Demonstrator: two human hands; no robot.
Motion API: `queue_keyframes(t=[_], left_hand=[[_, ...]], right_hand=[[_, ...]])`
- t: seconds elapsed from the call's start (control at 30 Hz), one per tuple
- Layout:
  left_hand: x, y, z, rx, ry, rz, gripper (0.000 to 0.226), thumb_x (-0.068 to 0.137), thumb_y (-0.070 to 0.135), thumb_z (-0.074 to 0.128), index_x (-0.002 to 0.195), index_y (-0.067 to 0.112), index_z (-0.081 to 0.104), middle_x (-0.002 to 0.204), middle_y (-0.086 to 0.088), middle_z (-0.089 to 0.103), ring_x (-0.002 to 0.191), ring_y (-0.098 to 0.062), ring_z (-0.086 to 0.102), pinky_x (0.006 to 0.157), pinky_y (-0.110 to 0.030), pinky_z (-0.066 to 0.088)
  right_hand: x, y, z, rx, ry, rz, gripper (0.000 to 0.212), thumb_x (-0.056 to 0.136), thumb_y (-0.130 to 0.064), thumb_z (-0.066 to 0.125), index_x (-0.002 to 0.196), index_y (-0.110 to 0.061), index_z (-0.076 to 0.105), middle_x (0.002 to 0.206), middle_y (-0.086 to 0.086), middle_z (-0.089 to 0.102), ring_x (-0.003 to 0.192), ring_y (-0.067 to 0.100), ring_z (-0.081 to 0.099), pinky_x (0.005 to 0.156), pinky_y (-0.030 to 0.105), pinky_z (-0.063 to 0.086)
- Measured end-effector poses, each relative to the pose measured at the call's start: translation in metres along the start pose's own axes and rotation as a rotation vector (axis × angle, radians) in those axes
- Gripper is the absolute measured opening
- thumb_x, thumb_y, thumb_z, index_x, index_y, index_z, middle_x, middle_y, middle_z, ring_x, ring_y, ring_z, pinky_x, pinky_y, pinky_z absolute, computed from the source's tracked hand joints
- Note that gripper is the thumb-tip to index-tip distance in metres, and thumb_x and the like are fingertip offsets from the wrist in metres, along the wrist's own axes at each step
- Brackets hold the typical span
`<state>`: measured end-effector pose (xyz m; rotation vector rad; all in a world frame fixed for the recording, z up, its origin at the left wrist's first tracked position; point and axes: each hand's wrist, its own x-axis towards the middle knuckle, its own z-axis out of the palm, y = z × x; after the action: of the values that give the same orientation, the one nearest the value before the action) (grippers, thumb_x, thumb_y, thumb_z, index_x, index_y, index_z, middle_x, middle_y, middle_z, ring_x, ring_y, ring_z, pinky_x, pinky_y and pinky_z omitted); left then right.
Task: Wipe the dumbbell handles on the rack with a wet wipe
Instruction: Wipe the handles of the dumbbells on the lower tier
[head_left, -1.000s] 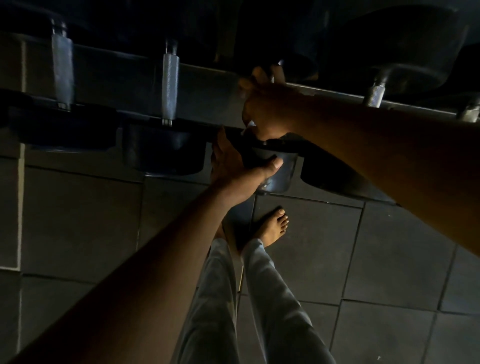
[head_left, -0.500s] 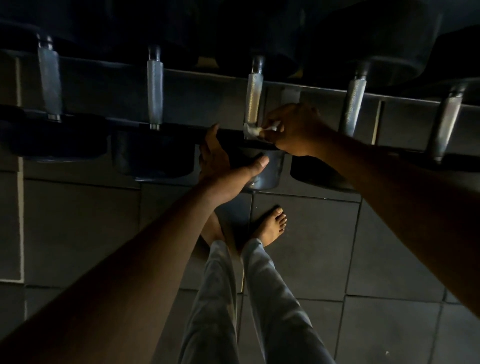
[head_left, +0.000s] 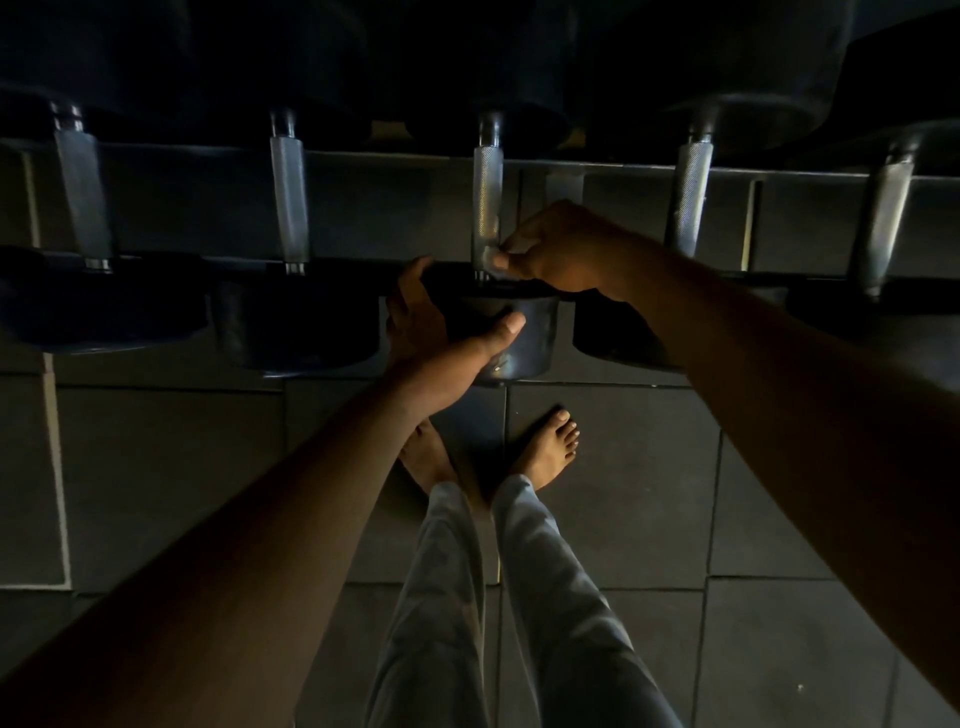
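Right hand (head_left: 563, 254) pinches the wet wipe (head_left: 491, 257) against the lower end of the middle dumbbell handle (head_left: 487, 200) on the rack (head_left: 363, 208), while the left hand (head_left: 441, 322) cups that dumbbell's near head (head_left: 524, 338), likely steadying it against rolling.

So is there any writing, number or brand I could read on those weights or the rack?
None can be read. The dumbbell heads and the rack rail are too dark to show any marking, the knurled handles carry only texture, and the wet wipe in the right hand shows no print.
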<state>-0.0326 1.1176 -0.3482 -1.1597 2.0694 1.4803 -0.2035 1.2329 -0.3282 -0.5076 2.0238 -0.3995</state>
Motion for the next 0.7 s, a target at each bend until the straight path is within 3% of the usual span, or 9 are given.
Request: queue_keyframes(t=[0.1,0.2,0.27,0.43,0.57,0.7], left_hand=[[0.001,-0.001,0.000,0.013,0.009,0.008,0.119,0.074,0.053,0.093,0.164,0.038,0.016,0.168,-0.001,0.023,0.153,-0.029,0.030,0.101,-0.039,0.040],[0.000,-0.002,0.002,0.016,0.022,0.021,0.118,0.074,0.052,0.093,0.163,0.037,0.019,0.167,-0.001,0.025,0.152,-0.028,0.031,0.099,-0.037,0.040],[0.001,-0.003,0.001,0.025,0.031,0.032,0.116,0.073,0.053,0.093,0.162,0.036,0.020,0.165,-0.001,0.026,0.151,-0.027,0.032,0.101,-0.037,0.040],[0.000,-0.002,0.000,0.029,0.002,0.028,0.114,0.075,0.053,0.093,0.162,0.036,0.022,0.165,0.001,0.025,0.151,-0.025,0.030,0.108,-0.042,0.042],[0.000,-0.002,0.000,0.029,0.014,0.040,0.112,0.075,0.052,0.093,0.161,0.034,0.023,0.164,0.001,0.025,0.150,-0.024,0.031,0.105,-0.039,0.042],[-0.001,-0.002,0.000,0.021,0.020,0.041,0.109,0.075,0.052,0.093,0.159,0.035,0.026,0.163,0.002,0.026,0.149,-0.023,0.033,0.105,-0.039,0.043]], right_hand=[[0.014,0.002,0.005,0.069,0.061,0.063,0.031,0.092,-0.032,0.076,0.115,-0.010,0.075,0.113,0.009,0.073,0.109,0.024,0.068,0.101,0.043,0.054],[0.025,0.008,0.003,0.093,0.026,0.121,0.030,0.092,-0.011,0.074,0.121,-0.015,0.074,0.119,0.006,0.071,0.112,0.022,0.066,0.103,0.040,0.053],[0.033,0.012,0.002,0.120,0.012,0.129,0.031,0.092,-0.008,0.071,0.121,-0.018,0.073,0.119,0.006,0.070,0.110,0.022,0.066,0.101,0.039,0.055],[0.048,0.018,0.005,0.147,-0.011,0.117,0.019,0.096,-0.013,0.069,0.107,-0.029,0.072,0.103,-0.002,0.069,0.094,0.012,0.065,0.072,0.024,0.051],[0.039,0.022,0.001,0.240,-0.020,0.085,0.028,0.091,-0.021,0.078,0.118,-0.023,0.072,0.103,-0.001,0.072,0.093,0.014,0.069,0.079,0.028,0.057],[0.017,0.019,-0.008,0.265,0.028,0.025,0.033,0.079,-0.034,0.087,0.106,-0.016,0.078,0.090,0.001,0.076,0.080,0.010,0.071,0.073,0.022,0.056]])
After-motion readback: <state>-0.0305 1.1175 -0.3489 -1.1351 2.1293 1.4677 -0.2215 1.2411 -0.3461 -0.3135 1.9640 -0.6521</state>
